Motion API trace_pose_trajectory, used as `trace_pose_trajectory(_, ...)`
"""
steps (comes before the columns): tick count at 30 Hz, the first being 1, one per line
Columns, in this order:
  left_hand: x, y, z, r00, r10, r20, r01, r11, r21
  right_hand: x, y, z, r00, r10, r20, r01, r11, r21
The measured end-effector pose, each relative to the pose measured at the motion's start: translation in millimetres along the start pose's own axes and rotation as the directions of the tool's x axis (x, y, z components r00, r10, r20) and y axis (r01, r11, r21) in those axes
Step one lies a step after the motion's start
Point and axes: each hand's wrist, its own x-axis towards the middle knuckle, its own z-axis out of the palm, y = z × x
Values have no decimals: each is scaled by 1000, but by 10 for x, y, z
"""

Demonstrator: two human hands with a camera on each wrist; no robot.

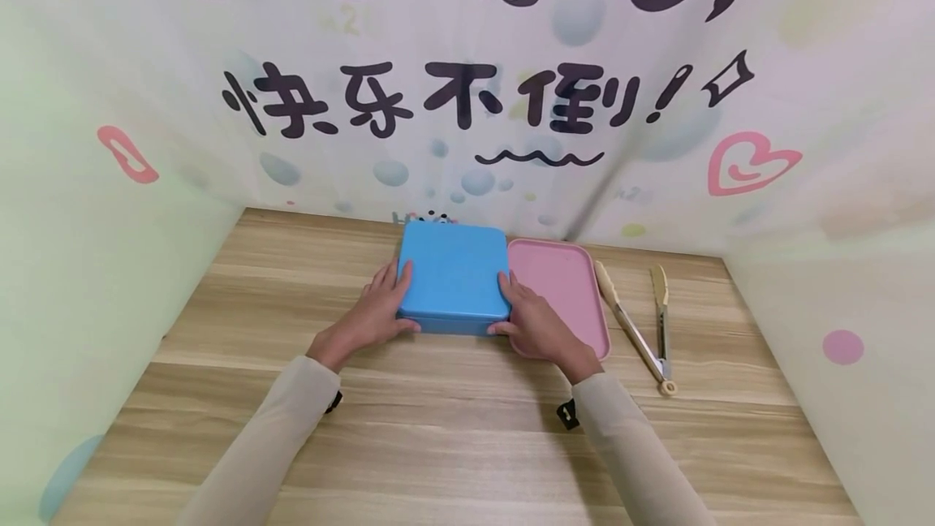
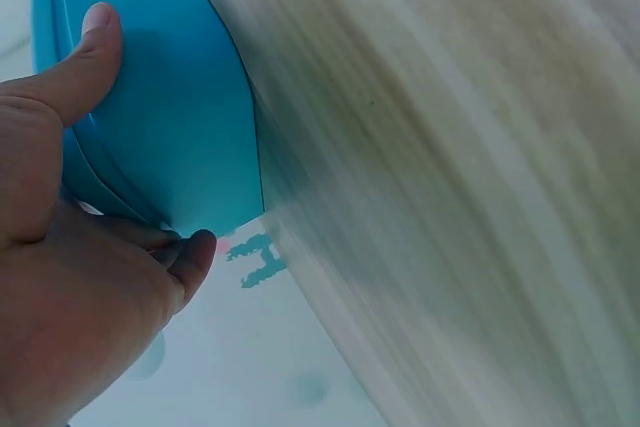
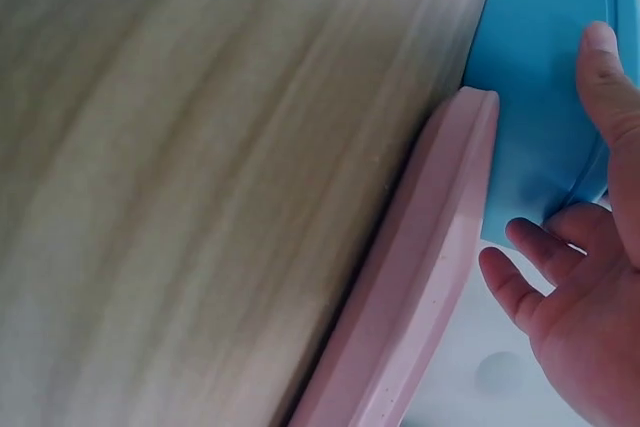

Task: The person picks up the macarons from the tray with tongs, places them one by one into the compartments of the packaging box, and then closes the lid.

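A blue lidded box (image 1: 454, 270) sits on the wooden table near the back wall, its lid in place. My left hand (image 1: 376, 307) grips its left side, thumb at the front face and fingers along the side. On the other side, my right hand (image 1: 540, 323) holds the box's right front corner, thumb in front. In the left wrist view, the left thumb (image 2: 90, 62) presses on the blue wall. The right wrist view shows the right thumb (image 3: 603, 77) against the box, while some of that hand's fingers stand slightly off it. The box's contents are hidden.
A pink tray (image 1: 566, 282) lies right beside the box, partly under the right hand. Farther right are spread tongs (image 1: 638, 341) with beige tips. A printed white sheet (image 1: 380, 185) hangs behind the table (image 1: 438, 445), and pale walls flank both sides.
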Motion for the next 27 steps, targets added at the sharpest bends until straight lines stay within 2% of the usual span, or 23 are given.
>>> trace_pose_trajectory(7, 20, -17, 40, 1000, -3, 15, 3, 1000, 9, -26, -44, 36, 999, 26, -22, -27, 998, -54)
trace_pose_trajectory(14, 11, 1, 12, 1000, -7, 19, 7, 1000, 12, -16, -91, 38, 998, 45, -35, -48, 994, -96)
trace_pose_trajectory(21, -7, 13, -16, 999, -1, 47, 0, 1000, 21, -18, -105, 39, 996, 85, -5, -85, 990, -111)
trace_pose_trajectory(27, -2, 6, -28, 999, 8, 31, -9, 999, 35, -16, -101, 34, 997, 66, -33, -70, 992, -106)
